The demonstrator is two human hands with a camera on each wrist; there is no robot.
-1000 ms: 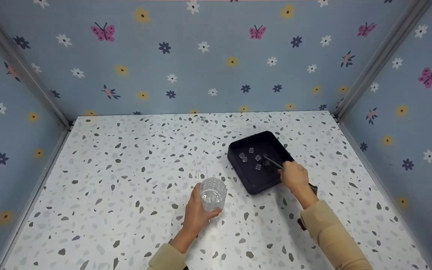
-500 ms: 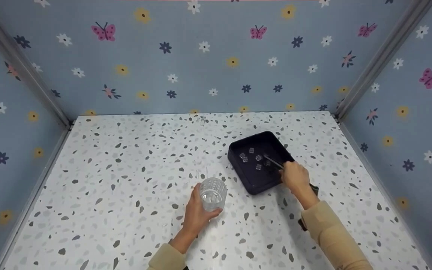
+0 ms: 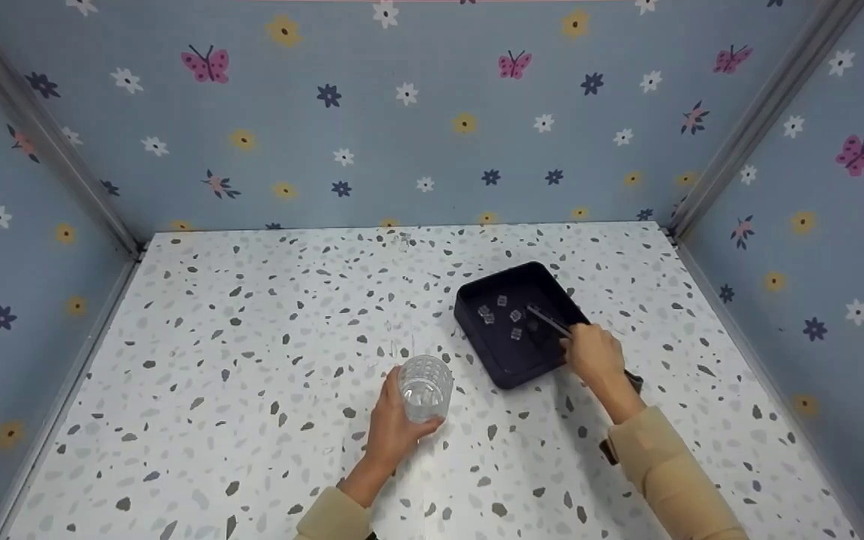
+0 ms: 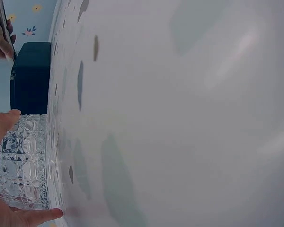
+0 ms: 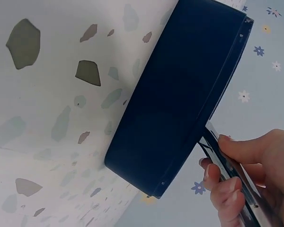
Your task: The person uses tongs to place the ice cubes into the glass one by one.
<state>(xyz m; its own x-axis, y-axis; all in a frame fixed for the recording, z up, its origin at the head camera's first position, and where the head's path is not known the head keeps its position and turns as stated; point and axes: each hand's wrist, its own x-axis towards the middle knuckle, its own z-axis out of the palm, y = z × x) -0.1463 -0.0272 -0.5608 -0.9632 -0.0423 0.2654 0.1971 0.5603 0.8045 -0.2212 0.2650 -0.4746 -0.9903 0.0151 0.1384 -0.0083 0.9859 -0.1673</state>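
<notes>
My left hand [image 3: 396,424] grips a clear, cut-pattern drinking glass [image 3: 426,388] that stands upright on the table. In the left wrist view the fingers and thumb lie along opposite sides of the glass [image 4: 26,161]. With my right hand [image 3: 595,354] I hold metal tongs [image 3: 550,321], their tips reaching down into a dark navy tray [image 3: 499,367]. Several small clear cubes [image 3: 516,316] lie on the tray floor, left of the tips. From the right wrist, the tongs [image 5: 234,177] show between thumb and curled fingers, while the tray's wall [image 5: 170,94] hides their tips.
The speckled white table [image 3: 252,360] is bounded by a blue flowered back wall [image 3: 402,120] and side panels. The tray's near left wall stands a short way right of the glass. Faint clear marks or pieces [image 3: 402,346] show just behind the glass.
My right hand has shifted slightly to the right with the tongs, their tips still within the tray. The left hand and the glass have stayed in place.
</notes>
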